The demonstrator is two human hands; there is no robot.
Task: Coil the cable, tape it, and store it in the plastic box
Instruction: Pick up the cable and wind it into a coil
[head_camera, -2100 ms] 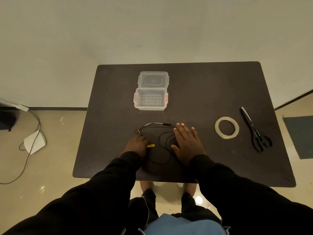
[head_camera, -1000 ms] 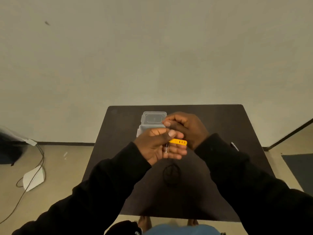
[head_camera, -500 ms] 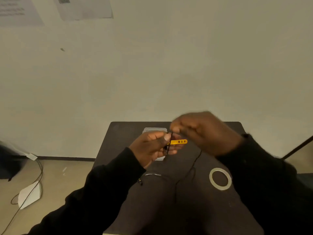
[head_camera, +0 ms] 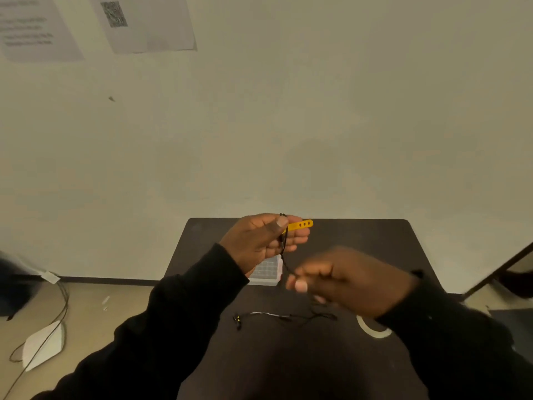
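Observation:
My left hand is raised above the dark table and pinches a thin black cable that carries a yellow strap. The cable runs down to my right hand, which is blurred and closed around the strand, lower and to the right. The rest of the cable lies loose on the table below both hands. The clear plastic box stands open behind my left wrist, mostly hidden. A roll of clear tape peeks out under my right forearm.
Paper sheets hang on the wall above. On the floor at the left lie a white object and a trailing wire. The scissors are out of view.
My right hand has dropped from beside the left hand to lower right, drawing the cable downward. My left hand has risen a little. The camera has tilted further up.

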